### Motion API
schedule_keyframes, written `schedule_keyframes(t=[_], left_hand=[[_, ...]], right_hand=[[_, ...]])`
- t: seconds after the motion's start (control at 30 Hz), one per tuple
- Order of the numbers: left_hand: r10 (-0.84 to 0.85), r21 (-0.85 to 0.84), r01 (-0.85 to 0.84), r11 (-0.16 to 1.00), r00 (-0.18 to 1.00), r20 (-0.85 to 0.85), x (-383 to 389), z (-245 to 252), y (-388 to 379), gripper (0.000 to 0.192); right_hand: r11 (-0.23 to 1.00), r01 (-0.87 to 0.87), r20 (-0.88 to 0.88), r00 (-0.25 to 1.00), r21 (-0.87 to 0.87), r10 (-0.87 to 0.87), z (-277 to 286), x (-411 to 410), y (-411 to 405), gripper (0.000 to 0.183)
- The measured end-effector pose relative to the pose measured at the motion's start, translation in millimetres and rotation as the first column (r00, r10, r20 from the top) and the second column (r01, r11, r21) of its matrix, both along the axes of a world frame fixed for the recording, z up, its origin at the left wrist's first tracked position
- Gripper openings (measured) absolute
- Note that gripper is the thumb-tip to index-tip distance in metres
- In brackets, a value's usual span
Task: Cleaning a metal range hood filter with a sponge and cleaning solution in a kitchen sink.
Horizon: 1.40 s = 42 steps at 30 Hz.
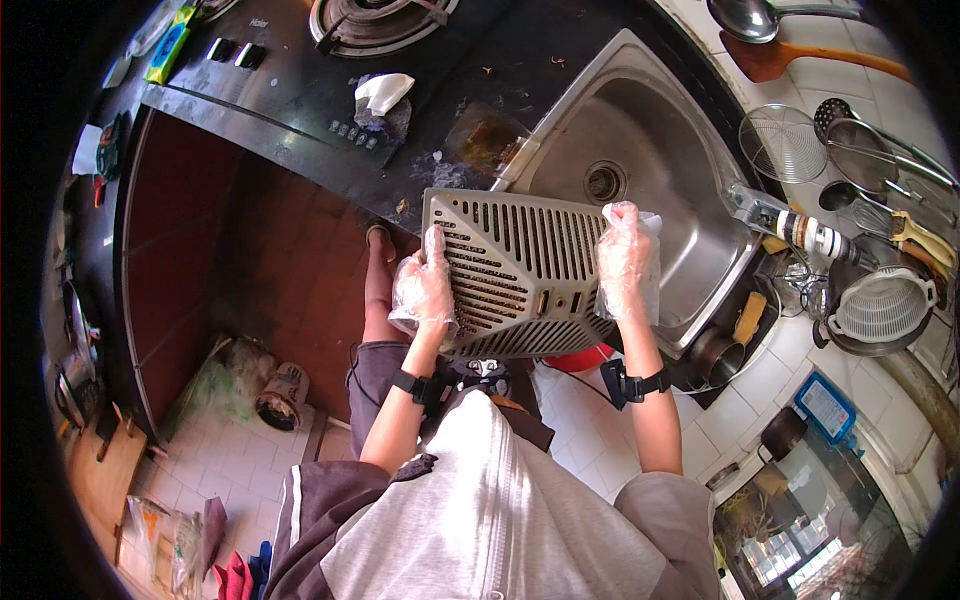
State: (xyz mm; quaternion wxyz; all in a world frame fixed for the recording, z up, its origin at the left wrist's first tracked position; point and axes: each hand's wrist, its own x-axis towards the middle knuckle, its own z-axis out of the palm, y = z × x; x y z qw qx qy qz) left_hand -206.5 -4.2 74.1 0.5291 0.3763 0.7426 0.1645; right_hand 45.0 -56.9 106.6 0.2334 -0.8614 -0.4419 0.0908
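Note:
A slotted metal range-hood filter panel [534, 283] is held up in front of my body, over the near edge of the black counter [315, 105] and sink. Its slots look darkened with grime. My left hand [424, 289], in a clear disposable plastic glove, grips the panel's left edge with the thumb on top. At the opposite edge my right hand [628, 262], gloved alike, closes around the upper right corner; something white shows in its grasp. Beyond the panel lies a stainless-steel sink [690, 225] with its drain [604, 181] showing.
A crumpled white tissue [384, 91] rests on a dark pad. Beside the sink sits a shallow clear tray [480, 139] with brown residue. A gas burner [382, 22] is at the top. The faucet [795, 225] and hanging strainers [784, 142] are right. A wood-handled spatula [795, 56] hangs there.

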Motion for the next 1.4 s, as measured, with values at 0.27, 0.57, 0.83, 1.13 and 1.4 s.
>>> schedule_keyframes(t=[0.27, 0.57, 0.83, 1.13, 1.4], left_hand=[[0.014, -0.017, -0.016, 1.0, 0.996, -0.092, 1, -16, 2, 0.066], [0.052, 0.056, -0.044, 0.997, 0.987, -0.151, 0, -36, -2, 0.064], [0.034, -0.003, -0.035, 0.999, 0.996, -0.087, 0, -23, 5, 0.06], [0.08, -0.025, -0.082, 0.996, 0.995, -0.054, -5, -40, -6, 0.061], [0.076, -0.112, -0.083, 0.99, 0.995, -0.07, -7, -44, -5, 0.061]], right_hand=[[0.949, 0.27, -0.49, 0.812, -0.164, -0.316, -5, -5, 15, 0.042], [0.993, -0.119, 0.111, 0.987, -0.015, 0.12, -25, -9, 15, 0.016], [0.986, -0.157, -0.03, 0.987, -0.061, 0.155, -18, -39, 33, 0.023], [0.866, -0.494, -0.103, 0.868, -0.082, 0.486, -10, -12, 18, 0.023], [0.781, -0.577, 0.165, 0.769, -0.239, 0.618, 0, 36, -18, 0.022]])
